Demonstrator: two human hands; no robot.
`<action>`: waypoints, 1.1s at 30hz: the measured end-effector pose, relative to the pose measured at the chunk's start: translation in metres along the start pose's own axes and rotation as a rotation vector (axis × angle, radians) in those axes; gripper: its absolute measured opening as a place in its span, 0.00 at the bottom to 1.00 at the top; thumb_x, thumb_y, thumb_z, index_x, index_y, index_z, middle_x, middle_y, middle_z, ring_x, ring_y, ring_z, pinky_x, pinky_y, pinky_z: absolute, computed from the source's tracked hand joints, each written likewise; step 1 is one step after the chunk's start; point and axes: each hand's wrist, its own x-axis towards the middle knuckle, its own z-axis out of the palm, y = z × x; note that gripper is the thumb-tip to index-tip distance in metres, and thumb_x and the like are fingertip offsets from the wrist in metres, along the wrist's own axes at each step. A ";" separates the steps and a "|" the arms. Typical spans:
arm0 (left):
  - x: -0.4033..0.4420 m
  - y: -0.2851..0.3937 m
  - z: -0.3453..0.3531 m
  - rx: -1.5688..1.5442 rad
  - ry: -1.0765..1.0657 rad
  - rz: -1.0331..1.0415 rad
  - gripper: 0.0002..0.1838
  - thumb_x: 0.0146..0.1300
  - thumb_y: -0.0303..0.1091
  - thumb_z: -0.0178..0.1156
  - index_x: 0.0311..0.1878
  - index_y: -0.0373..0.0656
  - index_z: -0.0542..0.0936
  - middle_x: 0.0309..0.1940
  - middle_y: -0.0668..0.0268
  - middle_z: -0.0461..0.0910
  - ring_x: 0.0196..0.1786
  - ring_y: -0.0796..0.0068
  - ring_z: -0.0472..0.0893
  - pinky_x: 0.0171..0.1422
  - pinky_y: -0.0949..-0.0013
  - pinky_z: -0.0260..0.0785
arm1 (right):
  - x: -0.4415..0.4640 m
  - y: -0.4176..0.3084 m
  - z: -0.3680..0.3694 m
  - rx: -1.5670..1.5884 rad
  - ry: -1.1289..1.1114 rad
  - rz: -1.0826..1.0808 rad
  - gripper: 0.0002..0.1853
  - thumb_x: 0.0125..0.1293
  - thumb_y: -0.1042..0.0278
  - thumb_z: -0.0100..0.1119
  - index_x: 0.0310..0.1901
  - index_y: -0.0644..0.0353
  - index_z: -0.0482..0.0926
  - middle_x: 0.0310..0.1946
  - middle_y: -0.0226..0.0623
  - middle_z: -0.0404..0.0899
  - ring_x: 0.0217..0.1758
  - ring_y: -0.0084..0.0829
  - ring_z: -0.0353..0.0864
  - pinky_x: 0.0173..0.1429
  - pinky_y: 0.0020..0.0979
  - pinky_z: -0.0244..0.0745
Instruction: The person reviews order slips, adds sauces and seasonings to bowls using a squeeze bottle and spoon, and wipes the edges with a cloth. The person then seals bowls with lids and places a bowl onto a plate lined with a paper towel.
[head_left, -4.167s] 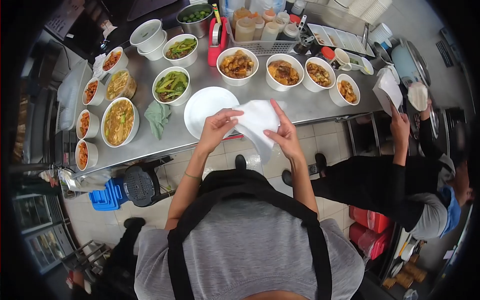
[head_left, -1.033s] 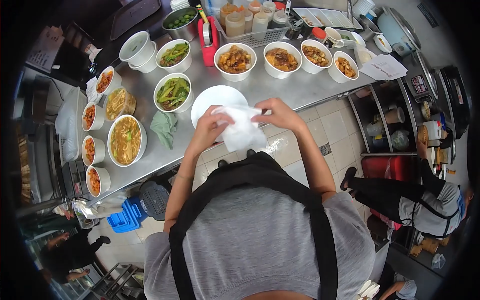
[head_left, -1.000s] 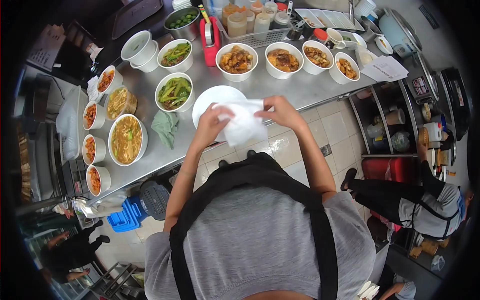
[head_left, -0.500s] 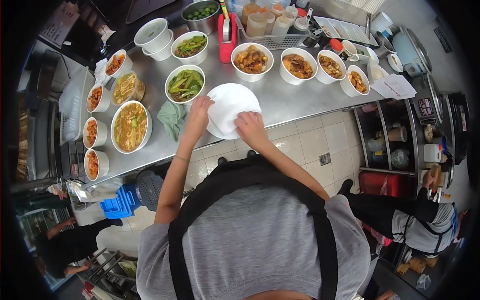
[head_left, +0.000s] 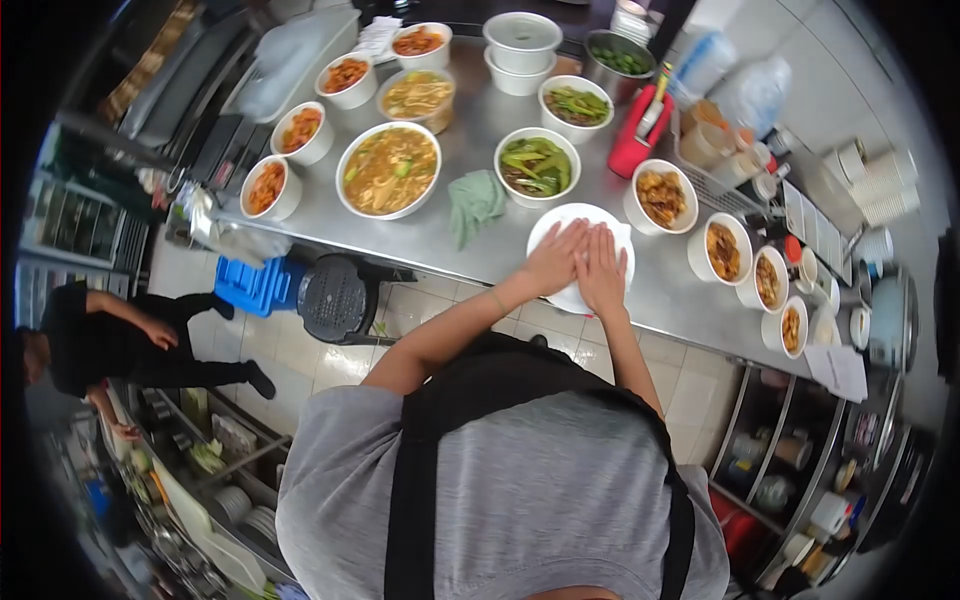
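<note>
My left hand (head_left: 556,260) and my right hand (head_left: 602,268) lie flat beside each other, fingers stretched out. They press on a white paper or cloth sheet (head_left: 621,236) over a round white plate or lid (head_left: 570,213), at the steel counter's front edge. My palms hide most of the sheet. Behind the plate stands a bowl of green vegetables (head_left: 537,168). A crumpled green cloth (head_left: 474,205) lies to its left. On the right, a bowl of brown saucy food (head_left: 661,198) is close to the plate.
A large soup bowl (head_left: 389,170) and several small bowls of orange-red food (head_left: 300,133) stand left. More brown-food bowls (head_left: 720,250) line the right. A red holder (head_left: 640,135) stands behind. Below are a blue crate (head_left: 262,286) and black stool (head_left: 338,298); a person (head_left: 130,340) stands left.
My view has turned, shifting the counter's things rightward in the picture. My hands, apart at the sheet's edges before, now lie flat together on top of it.
</note>
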 end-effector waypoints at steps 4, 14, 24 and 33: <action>0.001 0.001 0.002 0.046 0.049 -0.023 0.34 0.60 0.44 0.45 0.67 0.36 0.53 0.68 0.55 0.53 0.71 0.63 0.49 0.72 0.54 0.38 | 0.003 0.004 -0.002 0.024 -0.053 -0.014 0.32 0.67 0.50 0.33 0.68 0.57 0.47 0.70 0.39 0.43 0.74 0.34 0.39 0.71 0.48 0.29; -0.123 -0.100 -0.147 -0.394 0.889 -0.704 0.40 0.46 0.13 0.51 0.66 0.38 0.50 0.63 0.54 0.54 0.67 0.58 0.54 0.68 0.57 0.49 | 0.082 -0.123 -0.042 0.962 -0.101 -0.331 0.31 0.58 0.74 0.53 0.64 0.63 0.57 0.63 0.50 0.59 0.64 0.44 0.62 0.65 0.36 0.59; -0.186 -0.246 -0.115 -0.986 0.570 -0.629 0.59 0.27 0.30 0.77 0.65 0.37 0.50 0.60 0.58 0.60 0.63 0.65 0.62 0.68 0.65 0.52 | 0.196 -0.191 0.045 1.039 -0.409 -0.533 0.71 0.27 0.68 0.78 0.67 0.58 0.30 0.68 0.49 0.42 0.72 0.42 0.42 0.73 0.37 0.41; -0.185 -0.232 -0.130 -0.996 0.579 -0.618 0.55 0.26 0.28 0.77 0.62 0.38 0.57 0.57 0.60 0.66 0.60 0.67 0.67 0.65 0.65 0.59 | 0.183 -0.193 0.039 1.089 -0.364 -0.468 0.75 0.23 0.68 0.78 0.67 0.54 0.26 0.67 0.54 0.45 0.71 0.46 0.44 0.72 0.42 0.40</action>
